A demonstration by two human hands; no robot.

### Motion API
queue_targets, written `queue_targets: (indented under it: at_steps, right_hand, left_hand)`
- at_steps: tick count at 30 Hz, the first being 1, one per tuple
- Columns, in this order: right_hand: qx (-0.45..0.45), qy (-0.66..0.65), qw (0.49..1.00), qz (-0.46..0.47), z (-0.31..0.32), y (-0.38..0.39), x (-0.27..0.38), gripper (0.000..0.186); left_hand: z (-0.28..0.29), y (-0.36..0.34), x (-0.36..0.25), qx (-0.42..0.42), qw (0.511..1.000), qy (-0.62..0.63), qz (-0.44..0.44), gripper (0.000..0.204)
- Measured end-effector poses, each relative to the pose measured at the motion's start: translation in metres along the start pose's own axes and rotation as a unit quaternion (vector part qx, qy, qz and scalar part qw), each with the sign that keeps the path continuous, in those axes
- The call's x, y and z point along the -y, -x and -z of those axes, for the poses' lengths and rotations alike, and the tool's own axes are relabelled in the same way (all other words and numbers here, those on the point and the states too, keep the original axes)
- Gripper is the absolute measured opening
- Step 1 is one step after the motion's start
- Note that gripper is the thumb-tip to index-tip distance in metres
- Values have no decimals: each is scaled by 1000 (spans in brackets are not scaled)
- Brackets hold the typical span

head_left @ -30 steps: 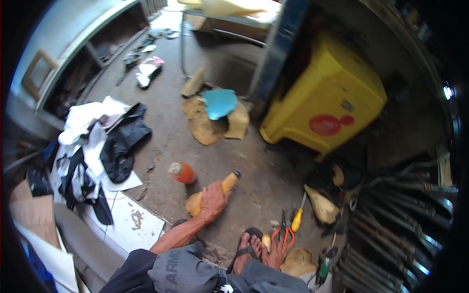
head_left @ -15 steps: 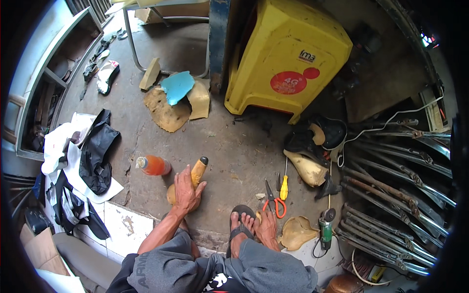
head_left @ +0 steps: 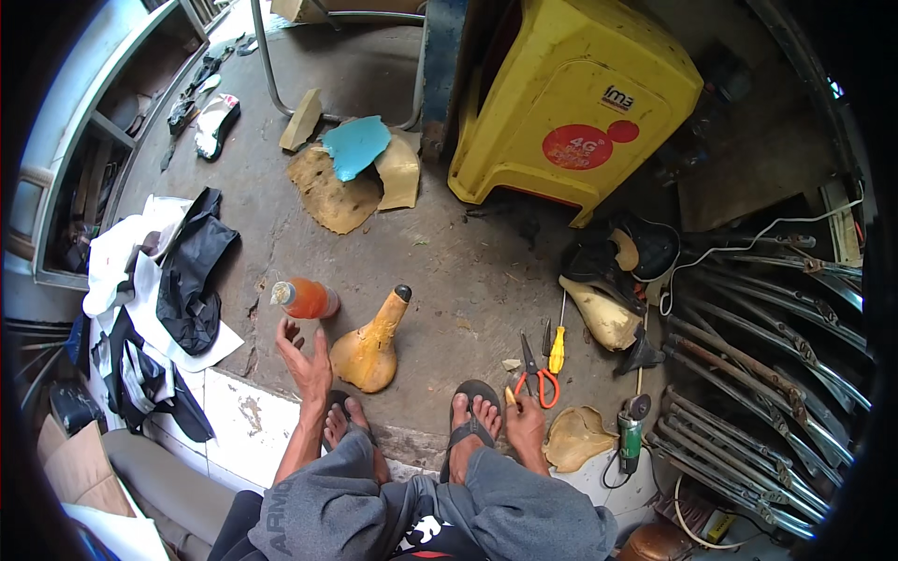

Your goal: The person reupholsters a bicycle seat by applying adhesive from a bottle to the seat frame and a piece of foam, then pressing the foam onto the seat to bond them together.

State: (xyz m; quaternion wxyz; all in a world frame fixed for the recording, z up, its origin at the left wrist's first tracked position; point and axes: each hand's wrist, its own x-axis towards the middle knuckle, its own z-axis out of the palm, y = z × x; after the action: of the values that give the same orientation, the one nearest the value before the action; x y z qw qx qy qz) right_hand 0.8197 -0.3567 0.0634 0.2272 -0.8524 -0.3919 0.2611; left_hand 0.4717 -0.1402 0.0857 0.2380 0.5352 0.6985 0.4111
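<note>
My left hand is open, its fingers spread just short of a bottle of orange-red liquid. Beside that hand, on the concrete, lies a tan gourd-shaped piece with a narrow neck and a black tip; nothing holds it. By my right foot, the fingers of my right hand are closed on a small yellowish piece, mostly hidden by them. Close to it lie scissors with orange handles, a yellow-handled screwdriver and a tan dished piece.
A yellow plastic stool stands ahead. Foam scraps and a blue scrap lie left of it. Black and white sheets spread at left. Metal tubes, a green angle grinder and a black-and-tan saddle-like piece are at right.
My left hand has let go of the gourd-shaped piece and moved left toward the bottle. My right hand stays low near my foot. The whole view has shifted slightly.
</note>
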Motion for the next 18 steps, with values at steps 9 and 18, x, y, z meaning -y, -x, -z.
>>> queue_targets:
  at_steps: [9,18]
  right_hand:
    - [78,-364,909,-190,23,-34,5,33]
    - [-153,155,974,-58,60,-45,-15,41]
  left_hand:
    - [-20,-44,1,3,997,71,-18,81]
    - [-18,-49,8,32,999,14,28,81]
